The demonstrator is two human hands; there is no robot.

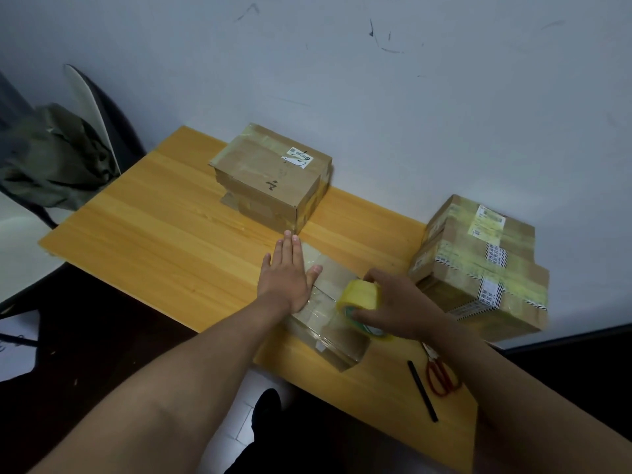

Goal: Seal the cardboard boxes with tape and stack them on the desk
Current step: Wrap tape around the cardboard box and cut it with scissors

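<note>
Low centre of the frame: small cardboard box [328, 323] on the wooden desk [154, 227], left hand [290, 271] pressing flat on top, fingers straight; right hand [393, 306] curled round the yellow tape roll [360, 295] at the box's right edge. Behind, upper centre: taped box [273, 176]. Right edge: stacked boxes [478, 265], close beside the right hand. Lower right: red scissors [441, 374], black pen [422, 391]. Upper left: chair [92, 97] draped with green cloth [51, 155]
</note>
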